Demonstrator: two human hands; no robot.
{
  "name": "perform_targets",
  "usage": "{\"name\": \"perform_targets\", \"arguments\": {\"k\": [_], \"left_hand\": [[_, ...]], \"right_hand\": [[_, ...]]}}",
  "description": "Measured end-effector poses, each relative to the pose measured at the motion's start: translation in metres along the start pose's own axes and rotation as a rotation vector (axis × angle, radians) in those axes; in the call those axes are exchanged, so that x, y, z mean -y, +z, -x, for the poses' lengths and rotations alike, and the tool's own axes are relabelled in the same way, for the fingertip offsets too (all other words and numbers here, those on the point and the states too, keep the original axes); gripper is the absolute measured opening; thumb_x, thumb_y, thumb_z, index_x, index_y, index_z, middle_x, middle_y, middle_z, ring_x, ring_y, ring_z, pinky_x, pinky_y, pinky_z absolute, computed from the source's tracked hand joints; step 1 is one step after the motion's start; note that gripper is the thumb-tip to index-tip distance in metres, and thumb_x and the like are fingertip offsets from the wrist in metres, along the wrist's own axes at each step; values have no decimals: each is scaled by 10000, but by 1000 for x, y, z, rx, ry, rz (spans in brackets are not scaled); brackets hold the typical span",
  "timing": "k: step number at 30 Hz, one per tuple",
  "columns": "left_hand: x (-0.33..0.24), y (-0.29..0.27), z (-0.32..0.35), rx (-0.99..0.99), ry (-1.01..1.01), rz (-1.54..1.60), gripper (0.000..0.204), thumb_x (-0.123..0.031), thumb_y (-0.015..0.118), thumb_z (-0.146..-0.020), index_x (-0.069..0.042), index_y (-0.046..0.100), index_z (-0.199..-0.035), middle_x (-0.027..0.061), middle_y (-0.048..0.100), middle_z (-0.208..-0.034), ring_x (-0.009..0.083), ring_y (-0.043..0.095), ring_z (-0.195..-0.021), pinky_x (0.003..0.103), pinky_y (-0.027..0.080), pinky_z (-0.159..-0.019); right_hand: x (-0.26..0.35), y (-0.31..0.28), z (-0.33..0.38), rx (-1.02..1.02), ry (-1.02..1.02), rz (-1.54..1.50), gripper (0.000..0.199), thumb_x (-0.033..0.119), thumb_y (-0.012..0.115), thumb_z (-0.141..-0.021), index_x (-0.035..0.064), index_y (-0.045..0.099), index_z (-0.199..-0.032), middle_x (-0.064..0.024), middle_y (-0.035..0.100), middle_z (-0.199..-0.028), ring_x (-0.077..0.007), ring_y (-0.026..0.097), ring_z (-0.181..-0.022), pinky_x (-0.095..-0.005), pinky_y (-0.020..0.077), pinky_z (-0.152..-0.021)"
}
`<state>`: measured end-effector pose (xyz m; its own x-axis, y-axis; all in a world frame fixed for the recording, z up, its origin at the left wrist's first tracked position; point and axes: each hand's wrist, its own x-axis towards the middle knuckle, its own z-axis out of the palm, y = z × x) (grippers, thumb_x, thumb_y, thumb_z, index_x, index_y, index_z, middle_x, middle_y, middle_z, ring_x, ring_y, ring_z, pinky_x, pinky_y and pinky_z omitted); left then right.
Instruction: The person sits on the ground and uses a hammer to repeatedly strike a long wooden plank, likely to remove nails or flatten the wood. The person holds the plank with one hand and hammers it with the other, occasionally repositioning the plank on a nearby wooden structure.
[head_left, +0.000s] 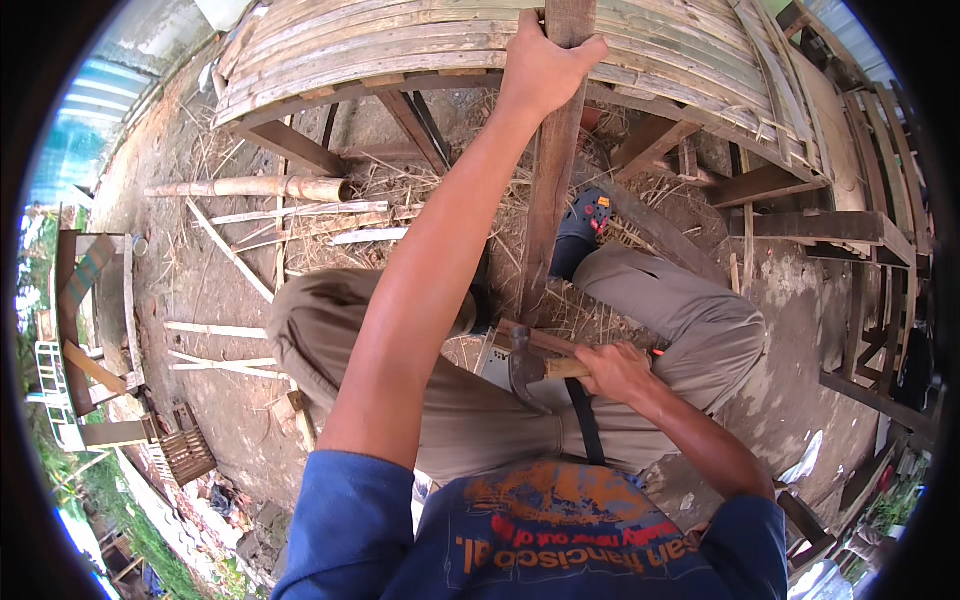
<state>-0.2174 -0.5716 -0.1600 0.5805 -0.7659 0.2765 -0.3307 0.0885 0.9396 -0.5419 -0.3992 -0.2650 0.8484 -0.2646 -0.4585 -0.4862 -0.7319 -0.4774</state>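
Note:
My left arm reaches far forward, and my left hand (545, 68) is wrapped round a dark wooden post (556, 170) near its upper end. The post stands upright between my feet, in front of a bamboo-slat platform (400, 62). Close to my lap, my right hand (612, 370) grips a claw hammer (524, 368) by its light wooden handle. The hammer's dark metal head points left, above a short wooden board (545, 342) near the post's lower end. Part of the post is hidden behind my left hand.
Bamboo strips (225, 330) and a thick bamboo pole (250, 188) lie on the dirt floor to the left, among straw. A wooden bench-like frame (810, 226) stands at the right. A woven basket (182, 452) sits at the lower left.

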Motion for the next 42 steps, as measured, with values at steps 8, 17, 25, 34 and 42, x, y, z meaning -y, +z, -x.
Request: {"name": "perform_targets", "arguments": {"k": [8,17,25,34,42], "left_hand": [[1,-1,0,-13,5,-47,655,-364,800,-775,68,574,-1213,286,710,-1016,399,706,-1003,442,542,-867],[2,-2,-1,12,5,76,661,-344,811,-757,78,576,-1208,269,716,-1008,369,713,-982,430,544,-861],[-1,-2,1,16,-34,16,673,-337,801,-752,88,564,-1216,284,707,-1049,371,704,-1012,434,539,-888],[-1,1,-2,18,-38,26,659,-313,795,-742,87,561,-1210,280,709,-1048,368,708,-1000,433,542,-874],[0,3,0,22,-32,35,646,-326,804,-743,75,564,-1191,257,712,-1021,356,709,-955,425,546,-857]], "right_hand": [[6,-2,-13,17,-26,-15,310,228,723,-858,55,637,-1100,-229,718,-821,-433,719,-811,-517,586,-725],[-1,-23,-7,-31,375,-22,344,244,726,-837,60,648,-1117,-219,724,-835,-422,728,-827,-495,599,-755],[-9,9,-27,-1,207,73,343,247,731,-825,84,630,-1111,-193,730,-815,-375,743,-794,-496,601,-720],[-2,7,-18,38,37,163,344,241,735,-819,85,624,-1106,-187,735,-849,-378,743,-778,-488,606,-695],[-1,9,-11,-1,-102,84,374,221,742,-782,82,634,-1112,-196,730,-838,-387,738,-813,-498,595,-716]]}}
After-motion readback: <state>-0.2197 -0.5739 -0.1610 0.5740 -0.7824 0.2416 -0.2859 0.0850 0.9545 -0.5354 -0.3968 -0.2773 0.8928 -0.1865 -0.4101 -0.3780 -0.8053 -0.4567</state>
